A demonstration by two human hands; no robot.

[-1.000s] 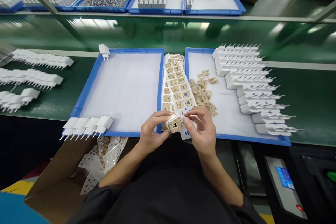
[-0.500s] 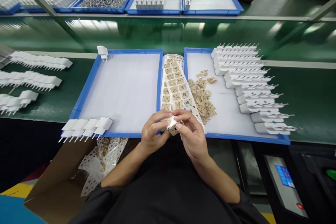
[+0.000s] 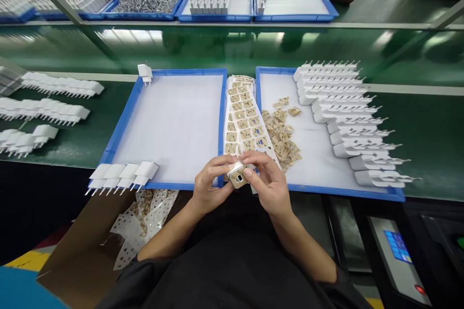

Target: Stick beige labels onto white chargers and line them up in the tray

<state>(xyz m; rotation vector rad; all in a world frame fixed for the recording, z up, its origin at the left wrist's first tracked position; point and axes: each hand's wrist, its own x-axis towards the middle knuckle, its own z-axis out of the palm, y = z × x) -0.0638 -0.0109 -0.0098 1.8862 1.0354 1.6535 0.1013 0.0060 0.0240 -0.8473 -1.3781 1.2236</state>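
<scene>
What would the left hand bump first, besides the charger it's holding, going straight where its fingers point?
Probably the right hand, across the charger from the left hand, though depth is hard to judge.

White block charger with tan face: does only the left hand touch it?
No, the left hand and right hand both hold the white block charger.

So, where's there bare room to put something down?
A wide patch is inside the left tray, between the lone plug at its far corner and four plugs at its near corner. A smaller one lies in the right tray, between tan pieces and plug rows. Around the gap between the trays, it's crowded: sticker sheets, left hand, right hand and held white block.
</scene>
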